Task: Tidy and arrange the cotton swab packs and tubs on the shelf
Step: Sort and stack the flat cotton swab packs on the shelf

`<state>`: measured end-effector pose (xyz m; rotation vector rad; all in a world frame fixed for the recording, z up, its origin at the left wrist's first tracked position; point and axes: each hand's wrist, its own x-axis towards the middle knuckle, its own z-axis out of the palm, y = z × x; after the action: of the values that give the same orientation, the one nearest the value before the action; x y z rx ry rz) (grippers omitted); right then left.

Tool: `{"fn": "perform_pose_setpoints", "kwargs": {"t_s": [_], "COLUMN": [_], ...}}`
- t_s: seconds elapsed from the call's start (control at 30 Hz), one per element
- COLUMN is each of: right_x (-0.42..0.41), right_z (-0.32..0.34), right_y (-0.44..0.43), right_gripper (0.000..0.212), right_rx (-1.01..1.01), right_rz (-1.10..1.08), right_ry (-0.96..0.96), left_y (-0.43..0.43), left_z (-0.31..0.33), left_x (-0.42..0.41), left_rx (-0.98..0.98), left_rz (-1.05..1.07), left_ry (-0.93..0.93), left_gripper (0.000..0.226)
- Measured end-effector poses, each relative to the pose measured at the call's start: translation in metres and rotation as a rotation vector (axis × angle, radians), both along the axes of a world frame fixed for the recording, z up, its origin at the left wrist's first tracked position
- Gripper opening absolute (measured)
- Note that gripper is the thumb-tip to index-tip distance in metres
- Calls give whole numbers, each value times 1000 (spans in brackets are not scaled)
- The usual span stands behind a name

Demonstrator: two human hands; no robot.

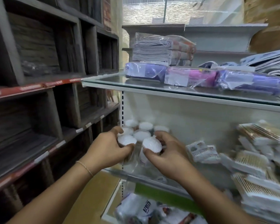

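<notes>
Your left hand (109,147) gripped one upright tub (126,140) and your right hand (166,150) another (152,145), side by side at the shelf's (152,176) near left edge. More tubs (141,130) clustered just behind; swab packs (252,160) lay right, nearer your right hand.

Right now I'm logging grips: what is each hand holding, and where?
Left hand grips a cotton swab tub by its side, below the top. Right hand grips another tub likewise.
</notes>
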<state>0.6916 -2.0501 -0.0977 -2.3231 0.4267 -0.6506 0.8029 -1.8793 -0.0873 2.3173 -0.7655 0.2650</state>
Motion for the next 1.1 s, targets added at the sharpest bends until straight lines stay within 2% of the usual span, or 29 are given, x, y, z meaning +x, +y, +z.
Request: {"fn": "perform_pose_setpoints", "kwargs": {"t_s": [0.17, 0.43, 0.6, 0.73, 0.8, 0.9, 1.0, 1.1], "right_x": [22, 41, 50, 53, 52, 40, 22, 2], "right_z": [-12, -20, -25, -31, -31, -28, -20, -12], "right_y": [22, 34, 36, 36, 36, 33, 28, 14], "right_gripper": [60, 59, 64, 65, 66, 71, 64, 51], "right_rx": [-61, -143, -133, -118, -102, -129, -133, -149], "right_rz": [-10, -44, -81, -78, -63, -32, 13, -5], "right_ry": [75, 169, 147, 129, 119, 122, 78, 23], "left_y": [19, 26, 21, 19, 17, 12, -3, -28], "left_z": [-10, -20, -24, -23, -24, -26, -22, -13], "left_x": [21, 36, 39, 38, 35, 30, 19, -1], "left_rx": [-24, -61, -81, -18, 65, 193, 157, 103], "left_rz": [-13, -87, -118, -100, -71, 43, 32, -45], "left_ry": [19, 151, 195, 173, 113, -146, -339, -399], "left_gripper": [43, 49, 37, 41, 48, 71, 73, 70]}}
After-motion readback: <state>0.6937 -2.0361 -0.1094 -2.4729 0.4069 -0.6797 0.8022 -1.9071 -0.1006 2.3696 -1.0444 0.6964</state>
